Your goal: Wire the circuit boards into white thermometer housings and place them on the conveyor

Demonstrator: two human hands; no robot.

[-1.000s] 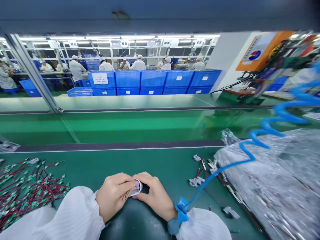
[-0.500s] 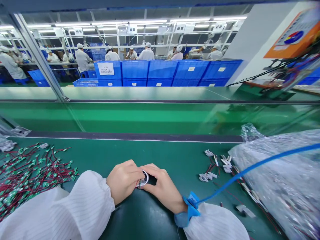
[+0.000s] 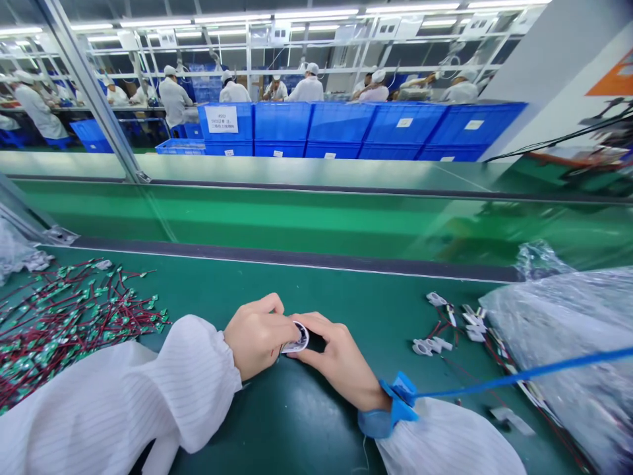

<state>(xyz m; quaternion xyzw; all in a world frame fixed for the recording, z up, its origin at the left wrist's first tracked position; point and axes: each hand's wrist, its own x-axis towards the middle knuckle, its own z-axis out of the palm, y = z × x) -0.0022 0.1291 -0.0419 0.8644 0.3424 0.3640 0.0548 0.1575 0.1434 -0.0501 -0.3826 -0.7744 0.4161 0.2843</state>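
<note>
Between my two hands is a small white plastic housing (image 3: 302,342) with a rounded end and a dark inside. My right hand (image 3: 337,353) grips its rounded edge between thumb and fingers. The fingers of my left hand (image 3: 258,335) are bent over its left side and press at the opening, covering much of the part. What else the left fingertips hold is hidden. A small bit of red wire shows beneath the left fingers. A blue wrist strap (image 3: 390,408) with a blue cord sits round my right wrist.
Small green boards with red wires (image 3: 89,323) lie piled at left. White plastic parts (image 3: 432,344) with wires lie at right, beside a clear plastic bag (image 3: 583,330). A dark ledge (image 3: 297,259) borders the green table. Blue bins (image 3: 281,122) and co-workers are beyond.
The view has tilted slightly, so the scene sits differently in the frame. Both hands stay on the housing; the left fingers have shifted a little, and the wires below it show less.
</note>
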